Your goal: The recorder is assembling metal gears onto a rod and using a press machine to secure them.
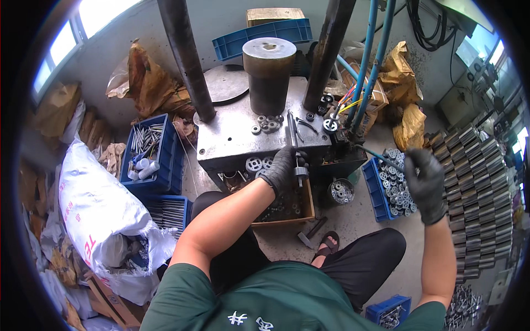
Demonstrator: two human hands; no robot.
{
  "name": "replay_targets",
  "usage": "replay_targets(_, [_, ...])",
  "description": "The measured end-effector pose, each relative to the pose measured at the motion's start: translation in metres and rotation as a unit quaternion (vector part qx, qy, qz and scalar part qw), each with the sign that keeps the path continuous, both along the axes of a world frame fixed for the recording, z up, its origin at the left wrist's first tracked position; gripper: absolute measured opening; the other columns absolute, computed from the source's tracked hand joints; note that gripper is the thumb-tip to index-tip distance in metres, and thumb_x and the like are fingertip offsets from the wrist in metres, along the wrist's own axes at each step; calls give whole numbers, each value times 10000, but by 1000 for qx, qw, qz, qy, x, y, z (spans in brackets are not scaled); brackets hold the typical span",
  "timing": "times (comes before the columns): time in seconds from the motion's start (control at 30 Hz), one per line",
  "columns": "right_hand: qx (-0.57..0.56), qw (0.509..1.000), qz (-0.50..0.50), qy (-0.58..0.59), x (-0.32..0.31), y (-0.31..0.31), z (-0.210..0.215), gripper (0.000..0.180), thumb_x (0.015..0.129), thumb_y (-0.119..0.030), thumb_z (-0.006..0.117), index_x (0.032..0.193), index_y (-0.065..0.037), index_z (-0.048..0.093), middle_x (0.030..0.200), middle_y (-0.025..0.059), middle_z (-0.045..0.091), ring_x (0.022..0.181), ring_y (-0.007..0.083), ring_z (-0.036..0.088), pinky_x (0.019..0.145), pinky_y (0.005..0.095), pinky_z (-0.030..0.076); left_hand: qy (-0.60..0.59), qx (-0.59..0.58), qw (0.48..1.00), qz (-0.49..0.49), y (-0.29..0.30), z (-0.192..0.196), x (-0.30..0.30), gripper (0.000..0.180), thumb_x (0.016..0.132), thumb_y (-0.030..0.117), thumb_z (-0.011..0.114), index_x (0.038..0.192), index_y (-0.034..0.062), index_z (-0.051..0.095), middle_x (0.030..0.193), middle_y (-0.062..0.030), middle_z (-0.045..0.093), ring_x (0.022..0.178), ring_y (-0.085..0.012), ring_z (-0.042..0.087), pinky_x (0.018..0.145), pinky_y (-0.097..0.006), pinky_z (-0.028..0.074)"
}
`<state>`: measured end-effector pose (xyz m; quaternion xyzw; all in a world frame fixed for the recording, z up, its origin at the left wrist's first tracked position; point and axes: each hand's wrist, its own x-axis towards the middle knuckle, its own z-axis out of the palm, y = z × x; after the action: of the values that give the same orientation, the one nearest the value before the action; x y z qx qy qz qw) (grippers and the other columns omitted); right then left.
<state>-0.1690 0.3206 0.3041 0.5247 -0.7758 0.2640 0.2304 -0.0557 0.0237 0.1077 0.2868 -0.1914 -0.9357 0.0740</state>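
My left hand (pixel 280 170), in a black glove, is closed around a metal shaft (pixel 291 132) at the front edge of the steel press table (pixel 232 135). The shaft's top end lies over the table, and a ringed lower end (pixel 301 171) shows beside my fingers. My right hand (pixel 426 185), also gloved, is raised on the right with its fingers curled at the end of a teal lever (pixel 378 155); the glove hides the grip itself. Small metal rings (pixel 266 125) and dark pliers (pixel 306 127) lie near the shaft.
A thick press ram (pixel 269 77) stands between two steel columns (pixel 187 60). Below the table is a wooden drawer (pixel 284 220) of parts. Right is a blue crate (pixel 378 190) of metal wheels beside stacked tubes (pixel 477 193). A hammer (pixel 312 231) lies on the floor; left stand blue bins (pixel 175 160).
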Motion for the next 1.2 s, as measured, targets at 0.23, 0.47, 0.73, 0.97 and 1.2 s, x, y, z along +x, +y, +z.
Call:
replay_targets(0.23, [-15,991,111,-74,75,-44,-52,246,843,-44,711,1085,-34,669,964,188,703,876,364,691,792,419,559,-34,-22,999,12,0,-12,0,126,972,226,545,886,134,536,712,19,566,540,-137,527,518,-343,488])
replay_targets(0.47, [-216,698,42,-681,63,-88,-222,268,976,-125,673,1217,-8,677,1057,68,728,1000,172,673,943,325,541,-86,-14,992,-95,26,-15,33,177,967,182,640,1065,36,623,855,-70,653,741,-222,656,668,-406,579])
replay_targets(0.73, [-241,424,189,-852,93,-114,-223,453,1009,-367,544,1359,-80,570,1297,90,620,1168,251,601,982,415,507,81,-424,896,-99,34,21,68,487,953,125,729,1396,27,551,1220,-78,663,1100,-135,629,988,-293,535])
replay_targets(0.97, [-231,282,210,-907,79,-116,-200,443,995,-433,566,1318,-133,600,1140,45,657,951,131,626,766,331,527,124,-402,905,-66,23,30,63,483,916,79,777,1351,16,577,1219,-67,685,1136,-155,643,1021,-338,531])
replay_targets(1.2, [-182,120,134,-967,79,-110,-225,460,1003,-556,549,1189,-144,631,955,19,667,810,140,653,638,290,551,125,-525,840,-56,18,27,58,421,899,122,804,1272,7,646,1225,-96,697,1240,-167,591,1078,-358,487])
